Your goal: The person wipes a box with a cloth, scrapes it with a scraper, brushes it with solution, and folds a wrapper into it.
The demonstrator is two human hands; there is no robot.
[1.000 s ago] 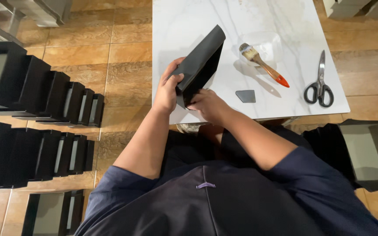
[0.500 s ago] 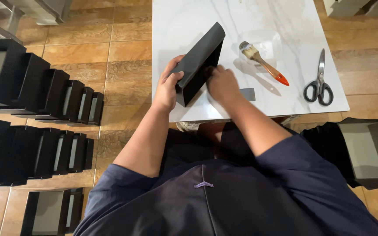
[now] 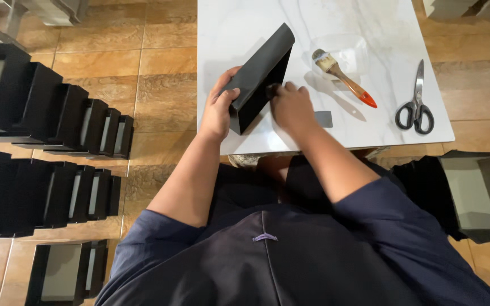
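A black box (image 3: 262, 73) stands tilted on its edge on the white marble table (image 3: 336, 22). My left hand (image 3: 220, 107) grips its near left corner, thumb on the outer face. My right hand (image 3: 291, 106) presses its fingers against the box's right side, near the lower edge. A small grey piece (image 3: 324, 119) lies flat on the table just right of my right hand.
A wooden-handled brush with an orange tip (image 3: 344, 80) rests across a clear shallow dish (image 3: 342, 52). Black-handled scissors (image 3: 415, 105) lie at the table's right. Rows of black boxes (image 3: 58, 119) stand on the tiled floor at left; an open box (image 3: 474, 192) sits at right.
My right hand has moved up from the box's near end to its right side. The box and my left hand have stayed nearly still.
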